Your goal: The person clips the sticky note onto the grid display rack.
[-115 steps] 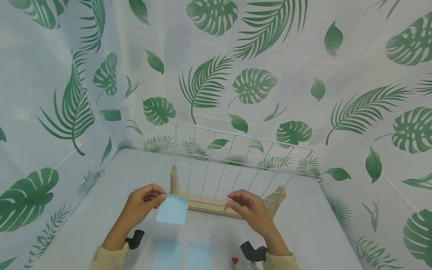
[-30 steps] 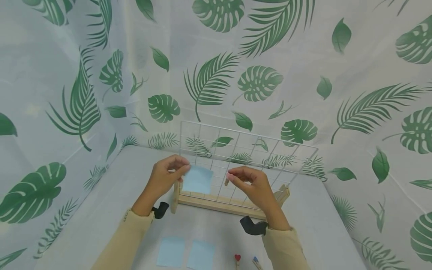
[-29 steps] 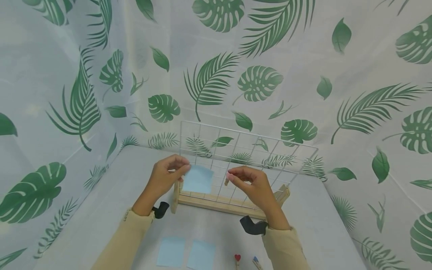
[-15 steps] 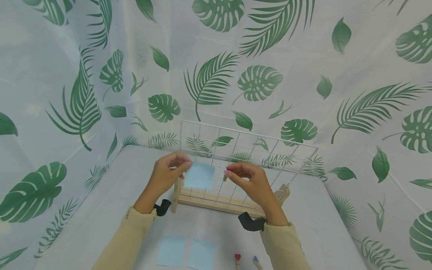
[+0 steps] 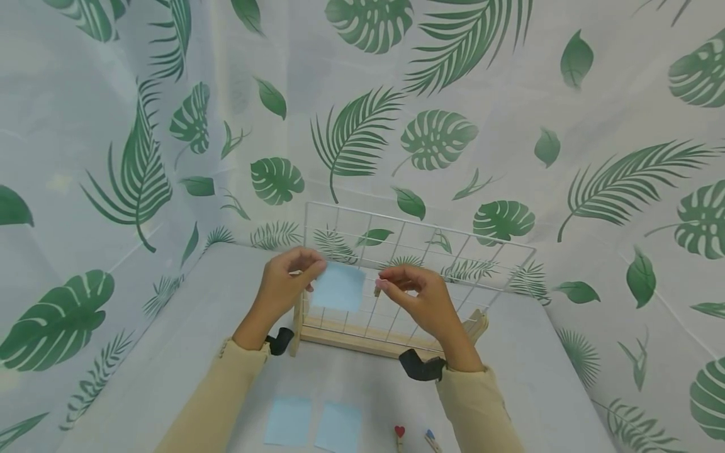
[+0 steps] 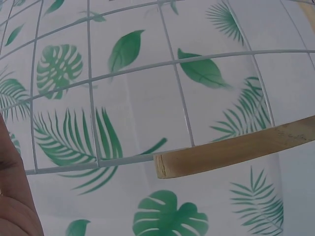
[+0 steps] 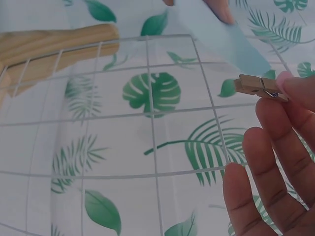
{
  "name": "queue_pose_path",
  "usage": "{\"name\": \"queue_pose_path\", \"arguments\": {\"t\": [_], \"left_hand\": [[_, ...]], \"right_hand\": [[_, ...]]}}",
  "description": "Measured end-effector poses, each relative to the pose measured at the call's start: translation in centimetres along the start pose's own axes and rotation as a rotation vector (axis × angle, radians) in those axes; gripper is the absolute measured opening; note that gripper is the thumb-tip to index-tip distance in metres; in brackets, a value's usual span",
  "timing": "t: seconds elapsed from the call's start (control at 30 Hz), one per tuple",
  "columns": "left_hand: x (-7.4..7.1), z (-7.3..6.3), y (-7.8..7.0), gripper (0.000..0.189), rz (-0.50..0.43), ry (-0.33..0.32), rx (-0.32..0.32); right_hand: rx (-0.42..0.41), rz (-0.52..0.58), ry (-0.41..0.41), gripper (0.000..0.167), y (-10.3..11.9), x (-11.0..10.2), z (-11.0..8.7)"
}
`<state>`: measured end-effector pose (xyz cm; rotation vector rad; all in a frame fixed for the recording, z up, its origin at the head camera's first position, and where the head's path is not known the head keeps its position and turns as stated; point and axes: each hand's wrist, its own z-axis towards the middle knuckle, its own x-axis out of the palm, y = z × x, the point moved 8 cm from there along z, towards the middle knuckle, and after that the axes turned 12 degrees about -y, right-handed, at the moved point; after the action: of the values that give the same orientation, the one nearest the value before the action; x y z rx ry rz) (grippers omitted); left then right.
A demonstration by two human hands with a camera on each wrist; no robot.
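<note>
A light blue paper square point(image 5: 338, 287) hangs from my left hand point(image 5: 287, 280), pinched at its upper left corner between thumb and fingers. The sheet overlaps the left part of a wire grid point(image 5: 419, 251), which leans back on a wooden stand point(image 5: 362, 343). To the right of the paper, my right hand point(image 5: 418, 294) pinches a small wooden clothespin point(image 7: 256, 86) between thumb and index finger. In the right wrist view the clothespin points toward the paper's edge point(image 7: 231, 44), its other fingers spread below. Only a sliver of my left hand point(image 6: 15, 191) shows in the left wrist view.
Two more blue paper squares point(image 5: 287, 421) lie side by side on the white table point(image 5: 215, 327). Right of them are a clothespin with a red heart point(image 5: 399, 433) and one with a blue top point(image 5: 432, 439). A leaf-patterned sheet point(image 5: 362, 75) surrounds the table.
Both hands have risen from lower over the table to the grid, the paper now before its left part. In the last second they lifted slightly further, the right hand drawing a little nearer the paper.
</note>
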<state>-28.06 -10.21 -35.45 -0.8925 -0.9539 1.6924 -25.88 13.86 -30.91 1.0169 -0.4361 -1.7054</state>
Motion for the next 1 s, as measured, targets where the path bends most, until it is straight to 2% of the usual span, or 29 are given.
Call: {"name": "queue_pose_path", "arguments": {"t": [0.13,0.7,1.0], "left_hand": [[0.1,0.3,-0.4,0.012,0.005,-0.022,0.030],[1.0,1.2,-1.3,0.015,-0.047,-0.024,0.095],[0.7,1.6,-1.8,0.011,-0.053,-0.051,0.118]], "right_hand": [[-0.021,-0.001,-0.004,0.009,0.4,0.0,0.3],[-0.071,-0.052,-0.053,0.010,1.5,0.0,1.9],[-0.057,-0.065,-0.062,0.009,1.8,0.1,2.2]]}}
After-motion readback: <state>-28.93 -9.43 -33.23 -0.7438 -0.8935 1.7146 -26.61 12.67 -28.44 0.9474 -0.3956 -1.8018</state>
